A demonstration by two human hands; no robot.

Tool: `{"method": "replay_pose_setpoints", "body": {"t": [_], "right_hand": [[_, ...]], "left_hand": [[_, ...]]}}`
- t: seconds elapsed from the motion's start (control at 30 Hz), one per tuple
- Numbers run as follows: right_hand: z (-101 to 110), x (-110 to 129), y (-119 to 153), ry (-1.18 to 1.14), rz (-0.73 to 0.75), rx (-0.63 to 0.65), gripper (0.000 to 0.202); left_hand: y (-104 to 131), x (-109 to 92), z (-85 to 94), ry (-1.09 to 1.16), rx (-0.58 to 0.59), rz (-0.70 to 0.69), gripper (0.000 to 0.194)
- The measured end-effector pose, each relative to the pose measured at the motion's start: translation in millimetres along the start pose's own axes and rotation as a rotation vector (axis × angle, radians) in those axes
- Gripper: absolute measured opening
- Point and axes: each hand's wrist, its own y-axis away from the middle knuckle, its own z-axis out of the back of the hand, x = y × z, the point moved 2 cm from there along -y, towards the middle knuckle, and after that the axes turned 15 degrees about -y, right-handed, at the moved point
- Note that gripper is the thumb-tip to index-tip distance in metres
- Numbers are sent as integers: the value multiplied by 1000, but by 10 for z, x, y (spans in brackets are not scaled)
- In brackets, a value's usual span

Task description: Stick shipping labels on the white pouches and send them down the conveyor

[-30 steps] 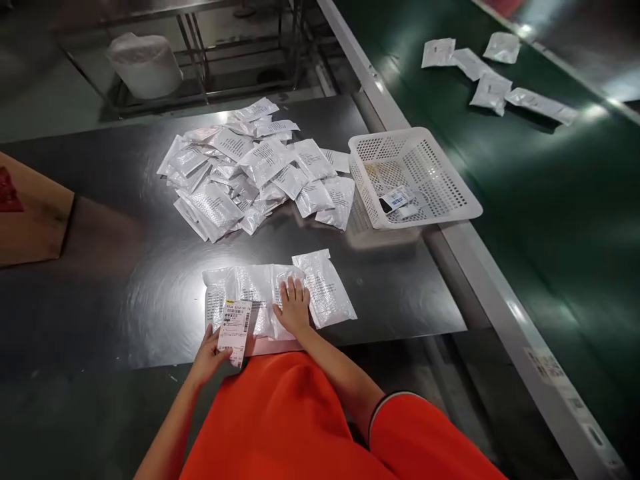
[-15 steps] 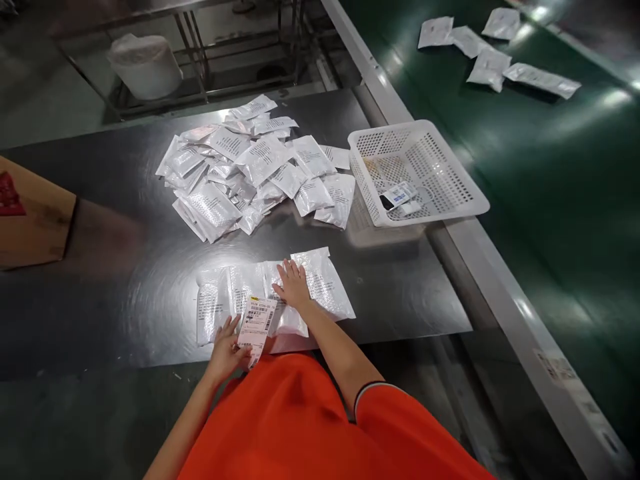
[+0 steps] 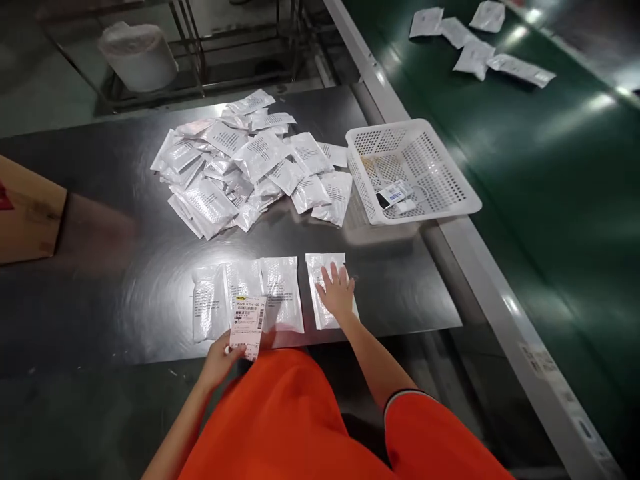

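Observation:
My left hand (image 3: 223, 357) pinches the lower edge of a printed shipping label (image 3: 248, 327) by the table's near edge. Behind the label, three white padded mailers lie side by side: a left one (image 3: 207, 303), a partly covered middle one (image 3: 243, 277) and a right one (image 3: 281, 293). Across a small gap to the right lies another padded mailer (image 3: 325, 263). My right hand (image 3: 337, 293) rests flat on it with fingers spread. Farther back, a heap of white mailers (image 3: 250, 160) with printed text covers the table.
A white perforated basket (image 3: 415, 217) holding a few small items stands right of the heap. Beyond it runs a green conveyor belt (image 3: 525, 167) carrying several white packages (image 3: 475, 57). A cardboard box (image 3: 30, 213) is at the left of the metal table (image 3: 120, 313).
My right hand has moved right, from the third mailer to the rightmost one, which now lies straighter and apart from the others. My left hand still holds the label.

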Motion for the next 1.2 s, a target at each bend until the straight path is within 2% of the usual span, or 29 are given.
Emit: {"method": "replay_pose_setpoints", "body": {"t": [0.13,0.23,0.27,0.4,0.47,0.53,0.6,0.63,0.73,0.8,0.9,0.97,1.07,1.13,1.2], "right_hand": [[130,270,-168,-72,-137,82,55],[388,599,-163,-342,-279,54,52],[478,745,-95,-519,-266,52,50],[779,1379,411,-1271,-23,138,46],[891,1574,659,-1411,-38,88,44],[982,1649,832,-1424,-94,24,34],[1051,1624,930,-1396,-128,3,24],[1077,1583,959,-1376,-136,1,21],[1128,1404,1013,-1315,-136,18,19],[1153,1275,1051,-1264,-86,56,16],[1182,1059,1113,-1197,12,71,9],[1165,869,1110,-1181,19,31,11],[1046,524,927,-1159,-20,-25,14],[917,299,648,-1103,-43,-26,17],[779,117,274,-969,-71,-35,19]], "left_hand": [[107,-60,-95,255,39,99,41],[163,-113,-179,331,51,66,43],[178,-134,-203,335,58,42,43],[235,-203,-296,335,146,-83,41],[268,-208,-360,313,224,-136,41],[309,-196,-437,267,298,-172,40],[355,-199,-513,207,318,-202,40],[373,-218,-544,178,285,-211,43],[380,-386,-600,139,30,-180,67],[330,-596,-654,189,-66,-151,71],[161,-963,-848,345,35,-110,46],[34,-1158,-1048,411,66,-51,39],[-89,-1319,-1413,468,-11,39,43],[-113,-1338,-1667,525,-46,90,44],[-113,-1287,-1903,614,-33,154,46]]}}
